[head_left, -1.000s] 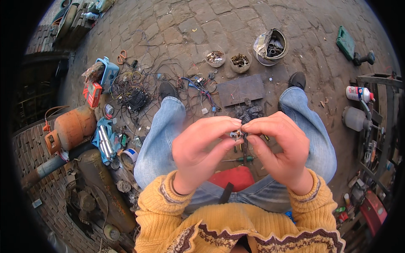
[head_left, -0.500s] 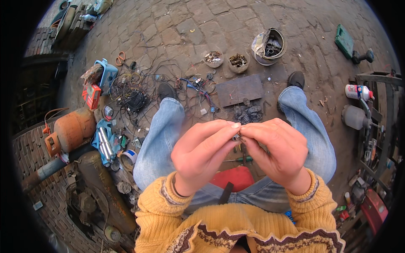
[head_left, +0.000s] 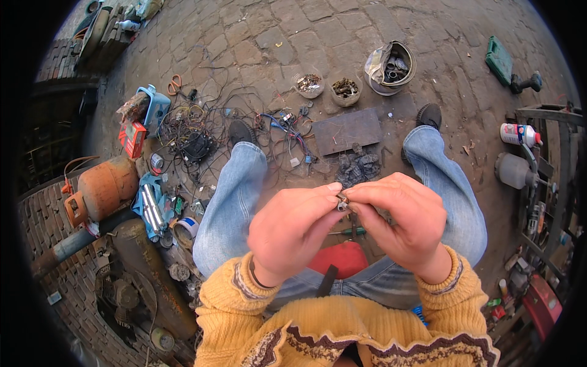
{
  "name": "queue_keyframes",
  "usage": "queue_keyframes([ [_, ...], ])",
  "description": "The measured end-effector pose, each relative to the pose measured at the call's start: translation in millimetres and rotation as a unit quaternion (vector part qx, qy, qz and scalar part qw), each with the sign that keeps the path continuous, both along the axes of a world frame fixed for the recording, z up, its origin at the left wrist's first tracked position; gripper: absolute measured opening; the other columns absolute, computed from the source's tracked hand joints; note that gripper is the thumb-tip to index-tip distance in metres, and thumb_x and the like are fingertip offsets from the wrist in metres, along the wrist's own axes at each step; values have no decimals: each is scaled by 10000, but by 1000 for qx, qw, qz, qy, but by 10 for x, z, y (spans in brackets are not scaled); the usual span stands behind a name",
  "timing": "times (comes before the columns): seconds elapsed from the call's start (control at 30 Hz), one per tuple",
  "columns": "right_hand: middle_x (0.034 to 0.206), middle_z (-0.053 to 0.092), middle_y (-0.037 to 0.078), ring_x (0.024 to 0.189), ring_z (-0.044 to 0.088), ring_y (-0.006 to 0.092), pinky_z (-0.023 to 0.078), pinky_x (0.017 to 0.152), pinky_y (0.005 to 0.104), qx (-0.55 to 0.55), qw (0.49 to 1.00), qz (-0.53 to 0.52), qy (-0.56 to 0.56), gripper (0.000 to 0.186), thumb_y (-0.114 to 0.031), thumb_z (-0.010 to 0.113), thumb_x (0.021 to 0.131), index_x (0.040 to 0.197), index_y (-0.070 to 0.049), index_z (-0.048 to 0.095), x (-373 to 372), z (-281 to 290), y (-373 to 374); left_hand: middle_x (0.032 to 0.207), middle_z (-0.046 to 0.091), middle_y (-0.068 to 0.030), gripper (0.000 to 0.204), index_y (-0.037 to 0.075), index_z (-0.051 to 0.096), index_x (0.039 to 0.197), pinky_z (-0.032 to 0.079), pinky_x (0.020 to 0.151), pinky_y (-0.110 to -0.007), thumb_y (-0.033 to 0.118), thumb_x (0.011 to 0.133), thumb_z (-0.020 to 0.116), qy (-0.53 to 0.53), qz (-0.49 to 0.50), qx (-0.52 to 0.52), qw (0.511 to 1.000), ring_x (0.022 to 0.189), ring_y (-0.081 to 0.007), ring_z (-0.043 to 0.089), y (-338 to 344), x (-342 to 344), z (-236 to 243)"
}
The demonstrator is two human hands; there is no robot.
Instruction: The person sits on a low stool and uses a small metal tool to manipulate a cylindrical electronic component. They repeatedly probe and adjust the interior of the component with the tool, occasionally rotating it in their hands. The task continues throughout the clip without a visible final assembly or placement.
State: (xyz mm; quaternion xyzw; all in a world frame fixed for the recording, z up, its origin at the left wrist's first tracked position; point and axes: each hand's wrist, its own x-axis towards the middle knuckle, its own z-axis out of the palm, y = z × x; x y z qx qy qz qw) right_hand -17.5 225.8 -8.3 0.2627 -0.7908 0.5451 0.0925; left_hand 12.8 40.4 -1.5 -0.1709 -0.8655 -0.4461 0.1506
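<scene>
A small metal piece (head_left: 342, 204), silvery with a brownish end, is pinched between both hands in front of me; its exact kind is too small to make out. My left hand (head_left: 292, 229) grips it with thumb and fingertips from the left. From the right, my right hand (head_left: 405, 220) holds it the same way, fingertips almost meeting the left ones. Beyond the hands lie a crumpled dark cloth (head_left: 358, 166) and a flat dark metal plate (head_left: 347, 130). Under them, a green-handled screwdriver (head_left: 354, 231) rests near a red seat or pad (head_left: 338, 259) between my legs.
Two small tubs, one of mixed bits (head_left: 308, 84) and one of brassy parts (head_left: 346, 91), stand ahead beside a bucket (head_left: 389, 68). Tangled wires (head_left: 189, 131) spread at left, near an orange gas cylinder (head_left: 109, 185). A metal frame (head_left: 550, 116) and a white can (head_left: 520, 134) are at right.
Both hands have shifted slightly, and the fingertips have turned a little apart, so more of the small metal piece shows. My left fingers have moved slightly lower. Everything around stays put.
</scene>
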Motion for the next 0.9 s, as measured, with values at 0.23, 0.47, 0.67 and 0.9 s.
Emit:
queue_keyframes([
  [0.23,785,668,110,621,641,258,512,535,323,6,999,-11,38,226,73,751,703,907,22,669,-2,-37,-22,1075,715,-205,330,-22,670,1046,591,680,-326,27,746,797,72,-48,-76,993,818,-279,715,-65,18,-16],
  [0.47,797,721,120,659,677,232,525,587,295,0,1000,-4,-30,177,66,739,748,905,12,678,30,11,1,1065,713,-180,404,24,590,1084,578,693,-333,-32,758,822,68,-56,-88,992,819,-291,706,-80,47,-21],
  [0.67,795,721,127,660,680,236,527,595,297,-22,997,7,-69,157,66,725,757,902,20,683,33,30,17,1010,718,-205,379,8,584,1081,578,704,-338,-54,775,797,50,-50,-36,997,827,-285,708,-46,38,-36],
  [0.9,796,720,127,681,686,221,536,622,291,-20,994,16,-110,132,64,708,783,910,26,699,36,78,46,1048,723,-161,415,14,647,1078,589,672,-317,-17,709,833,78,-29,9,997,817,-257,705,-28,16,-102],
])
